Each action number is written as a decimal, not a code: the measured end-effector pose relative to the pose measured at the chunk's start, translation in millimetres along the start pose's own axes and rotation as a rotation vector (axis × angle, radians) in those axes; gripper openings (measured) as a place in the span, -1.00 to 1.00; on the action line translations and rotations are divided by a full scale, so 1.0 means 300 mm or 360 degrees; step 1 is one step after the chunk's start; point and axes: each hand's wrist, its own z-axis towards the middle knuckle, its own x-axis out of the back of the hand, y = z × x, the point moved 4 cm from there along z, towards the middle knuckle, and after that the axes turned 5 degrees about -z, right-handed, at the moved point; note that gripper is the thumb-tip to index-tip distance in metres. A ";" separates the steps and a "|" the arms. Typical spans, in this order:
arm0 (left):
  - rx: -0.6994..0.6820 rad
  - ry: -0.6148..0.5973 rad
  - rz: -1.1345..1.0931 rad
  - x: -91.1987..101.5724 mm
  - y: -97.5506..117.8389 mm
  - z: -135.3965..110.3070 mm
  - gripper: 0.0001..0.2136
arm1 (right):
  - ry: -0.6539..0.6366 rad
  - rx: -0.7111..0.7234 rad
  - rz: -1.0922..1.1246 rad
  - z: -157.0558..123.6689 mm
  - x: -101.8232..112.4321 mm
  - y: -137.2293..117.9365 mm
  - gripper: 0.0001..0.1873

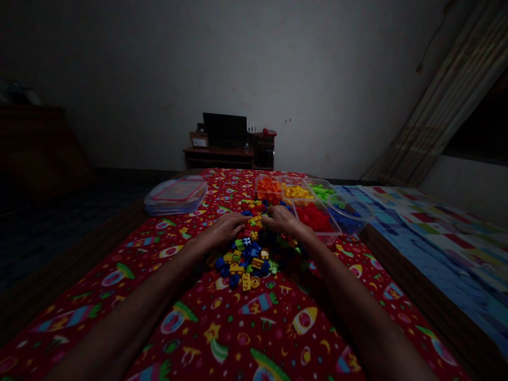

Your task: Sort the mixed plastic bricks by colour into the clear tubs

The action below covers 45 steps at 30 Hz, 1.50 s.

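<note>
A heap of small toy bricks (248, 254) in blue, yellow, green and red lies on a red patterned cloth (246, 328) in front of me. My left hand (226, 228) rests palm down on the heap's far left side, fingers curled over the bricks. My right hand (281, 219) lies on the far right side, fingers bent down into the pile. What either hand holds is hidden. The fingertips of both hands nearly meet over the heap.
Clear tubs hold sorted bricks beyond my right hand: orange (269, 188), yellow (296, 191), green (322, 190), red (315, 217), and a round bowl with blue (351, 214). Stacked tub lids (177, 194) lie at the left. A checked mat (436, 233) runs along the right.
</note>
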 end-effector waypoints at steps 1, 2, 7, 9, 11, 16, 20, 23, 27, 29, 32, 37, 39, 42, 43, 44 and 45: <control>-0.0012 -0.0002 0.0011 -0.003 0.001 -0.001 -0.66 | 0.0037 -0.0014 0.0125 0.003 0.003 0.001 -0.70; -0.0020 -0.0003 0.0021 -0.004 0.002 -0.002 -0.67 | 0.0049 -0.0023 0.0275 0.006 0.003 0.002 -0.73; -0.0057 0.0042 0.0094 -0.003 0.018 -0.013 -0.68 | -0.0030 -0.0138 0.1168 0.008 -0.027 0.010 -0.77; -0.0078 0.0074 0.0094 -0.004 0.026 -0.017 -0.67 | -0.0010 -0.0155 0.1443 0.006 -0.035 0.012 -0.78; -0.0088 0.0108 0.0086 -0.005 0.031 -0.021 -0.66 | -0.0004 -0.0110 0.1602 0.006 -0.036 0.013 -0.78; -0.0143 0.0164 0.0063 -0.005 0.038 -0.014 -0.72 | 0.0011 -0.0106 0.1138 0.015 -0.012 0.041 -0.73; -0.0244 0.0004 0.0114 -0.016 0.053 0.023 -0.63 | 0.0006 -0.0129 0.0111 0.006 0.012 0.052 -0.73; -0.0199 -0.0180 0.0234 -0.026 0.067 0.050 -0.52 | -0.0167 -0.0140 -0.0286 -0.014 -0.006 0.041 -0.67; -0.0232 -0.0188 0.0304 -0.012 0.103 0.055 -0.61 | -0.0228 -0.0107 -0.0468 -0.034 -0.030 0.010 -0.62; -0.0243 -0.0132 0.0292 -0.002 0.114 0.048 -0.70 | -0.0225 -0.0104 -0.0496 -0.039 -0.037 -0.001 -0.63; -0.0247 -0.0061 0.0205 0.003 0.117 0.040 -0.80 | -0.0186 -0.0113 -0.0532 -0.040 -0.048 -0.001 -0.65; -0.0098 0.0131 -0.0081 0.016 0.114 0.053 -0.86 | -0.0175 -0.0078 -0.0491 -0.029 -0.078 0.016 -0.63; 0.0068 0.0166 -0.0193 0.025 0.113 0.058 -0.89 | -0.0156 -0.0066 -0.0397 -0.019 -0.078 0.022 -0.66; 0.0292 0.0229 -0.0362 0.038 0.115 0.061 -0.91 | -0.0087 -0.0067 -0.0139 -0.001 -0.056 0.033 -0.71; 0.0330 0.0258 -0.0443 0.040 0.117 0.063 -0.90 | -0.0064 -0.0067 -0.0030 0.006 -0.045 0.037 -0.74; 0.0354 0.0289 -0.0546 0.040 0.117 0.064 -0.88 | -0.0045 -0.0071 0.0093 0.011 -0.035 0.041 -0.76; 0.0376 0.0326 -0.0661 0.039 0.117 0.066 -0.84 | -0.0030 -0.0086 0.0231 0.016 -0.026 0.046 -0.76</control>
